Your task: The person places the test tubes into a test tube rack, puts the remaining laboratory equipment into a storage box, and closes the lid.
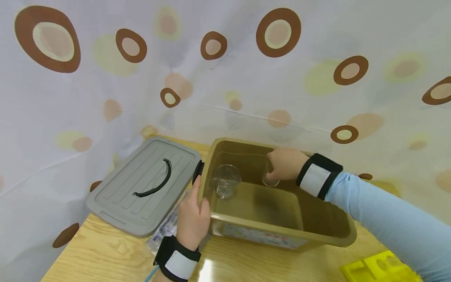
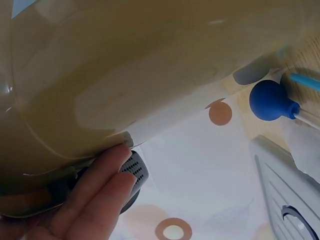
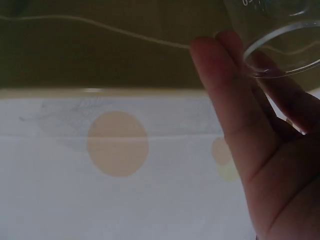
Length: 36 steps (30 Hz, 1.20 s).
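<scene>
A brown plastic storage bin (image 1: 282,232) stands on the wooden table. My left hand (image 1: 193,219) grips its left rim beside the black latch (image 1: 198,171); in the left wrist view its fingers (image 2: 100,200) lie against the outside wall by the grey textured end of the latch. Reaching into the bin, my right hand (image 1: 286,163) holds a clear glass beaker (image 1: 270,181) near the back wall. The right wrist view shows the beaker's rim and part of a white marking. Another clear glass vessel (image 1: 227,182) is at the bin's left end; its exact kind is unclear.
A grey lid (image 1: 141,188) with a black handle lies left of the bin. Clear plastic packaging (image 1: 165,231) is by my left hand. A blue rubber bulb (image 2: 270,100) shows in the left wrist view. At front right is a yellow tray (image 1: 382,268); a patterned curtain (image 1: 225,86) hangs behind.
</scene>
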Available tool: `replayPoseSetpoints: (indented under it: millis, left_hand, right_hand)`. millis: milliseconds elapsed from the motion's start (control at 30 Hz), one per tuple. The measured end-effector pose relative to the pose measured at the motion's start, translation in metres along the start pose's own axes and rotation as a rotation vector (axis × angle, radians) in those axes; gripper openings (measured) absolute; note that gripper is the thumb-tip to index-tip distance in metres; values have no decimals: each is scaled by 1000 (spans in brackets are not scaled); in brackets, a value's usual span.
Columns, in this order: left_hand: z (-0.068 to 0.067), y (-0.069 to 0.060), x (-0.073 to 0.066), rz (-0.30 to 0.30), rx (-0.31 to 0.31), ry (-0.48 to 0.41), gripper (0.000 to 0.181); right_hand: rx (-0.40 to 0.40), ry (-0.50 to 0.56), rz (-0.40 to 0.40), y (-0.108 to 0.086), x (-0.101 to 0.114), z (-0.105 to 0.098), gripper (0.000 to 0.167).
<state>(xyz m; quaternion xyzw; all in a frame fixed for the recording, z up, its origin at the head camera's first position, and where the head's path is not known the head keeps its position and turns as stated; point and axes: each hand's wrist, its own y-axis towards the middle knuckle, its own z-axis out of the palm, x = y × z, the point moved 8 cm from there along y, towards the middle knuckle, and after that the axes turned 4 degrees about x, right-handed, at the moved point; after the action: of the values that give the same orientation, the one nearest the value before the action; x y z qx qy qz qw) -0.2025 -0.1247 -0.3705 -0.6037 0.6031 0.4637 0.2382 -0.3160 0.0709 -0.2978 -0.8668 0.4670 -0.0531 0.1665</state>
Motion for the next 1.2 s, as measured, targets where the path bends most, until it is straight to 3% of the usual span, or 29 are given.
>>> replayPoseSetpoints:
  millis: [333,400,567,700,1000,1200]
  left_hand:
    - [6,-7,-17,104,-53,6,52]
    - [8,-9,-19,110,-55,6,52]
    - [12,-12,-23,120,-33,1,53]
    - [15,-12,-26,126,-19,0,54]
    - [16,-12,-29,132,-13,-17,54]
    - [15,-12,-28,135,-13,-13,54]
  right_hand:
    - [12,-24,8,30,3,44,23]
    - [34,-34,13,34,2,54,31]
    - [81,-21,31,42,-6,80,70]
    - [94,-6,42,49,-12,95,75]
    - [76,-32,11,53,-6,101,69]
    - [22,-68,-17,55,-3,98,66]
